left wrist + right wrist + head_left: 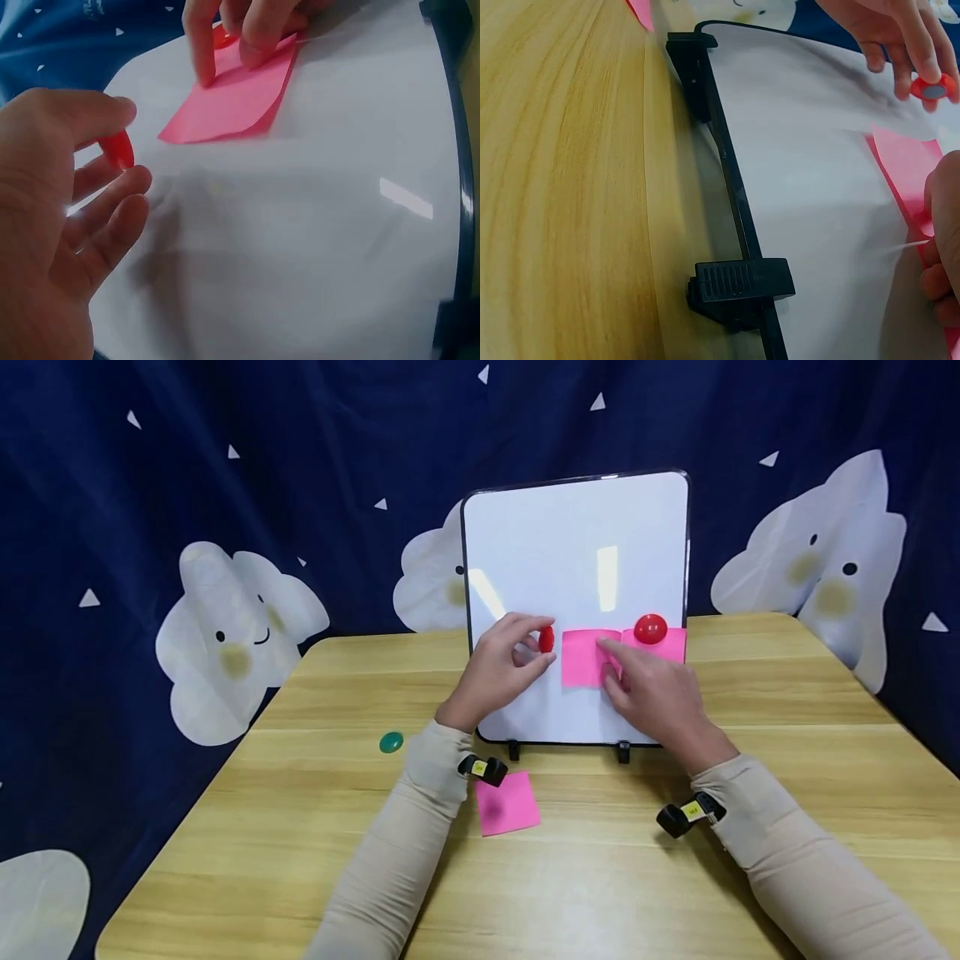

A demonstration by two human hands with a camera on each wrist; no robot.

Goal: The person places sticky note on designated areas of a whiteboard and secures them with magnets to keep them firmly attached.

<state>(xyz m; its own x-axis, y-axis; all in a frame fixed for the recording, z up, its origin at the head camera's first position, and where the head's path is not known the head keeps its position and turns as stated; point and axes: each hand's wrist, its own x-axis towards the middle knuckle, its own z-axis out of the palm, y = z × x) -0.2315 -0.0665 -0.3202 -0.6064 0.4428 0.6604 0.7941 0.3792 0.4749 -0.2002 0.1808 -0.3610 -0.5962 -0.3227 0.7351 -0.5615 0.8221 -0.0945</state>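
Observation:
My left hand (501,667) pinches a red round magnet (547,639) between thumb and fingertips, just left of a pink sticky note (577,662) on the whiteboard (540,543). A grey disc shows on the back of that magnet (933,91) in the right wrist view. With fingertips on the note, my right hand (663,693) presses it to the board; its lower edge lifts in the left wrist view. Beside it is a second pink note (670,647), partly hidden by the right hand, with another red magnet (650,628) over its top edge.
Black feet (624,752) hold the whiteboard upright on the wooden table (300,827). A green magnet (391,742) lies on the table at the left. Another pink note (510,806) lies before the board, near the left wrist. A dark blue curtain (360,427) hangs behind.

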